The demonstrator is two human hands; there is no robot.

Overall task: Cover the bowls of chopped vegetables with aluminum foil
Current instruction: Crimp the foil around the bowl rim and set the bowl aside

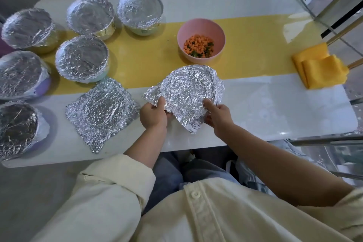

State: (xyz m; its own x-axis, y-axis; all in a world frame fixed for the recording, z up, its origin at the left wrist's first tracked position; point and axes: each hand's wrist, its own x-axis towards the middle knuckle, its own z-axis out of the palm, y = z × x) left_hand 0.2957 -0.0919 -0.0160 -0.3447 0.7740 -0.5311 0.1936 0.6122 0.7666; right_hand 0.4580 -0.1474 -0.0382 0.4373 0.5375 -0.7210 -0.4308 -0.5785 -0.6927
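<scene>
Gripping a crumpled foil sheet [189, 92] by its near edge, seemingly lifted off the counter [255, 104]; pinched at near-left by the left hand [154, 116], at near-right by the right hand [217, 117], fingers [208, 104] curled onto it, nothing else held. Not yet covered: pink bowl [201, 25] of carrot cubes, just beyond the sheet's far edge, away from the fingers. Likely to tear if tugged apart, being thin and creased; may land off-centre and leave a gap; could nudge the bowl and spill. Round dished face up, tilted toward the wearer; roughly square, so no clear long axis; one corner hanging down between the hands.
</scene>
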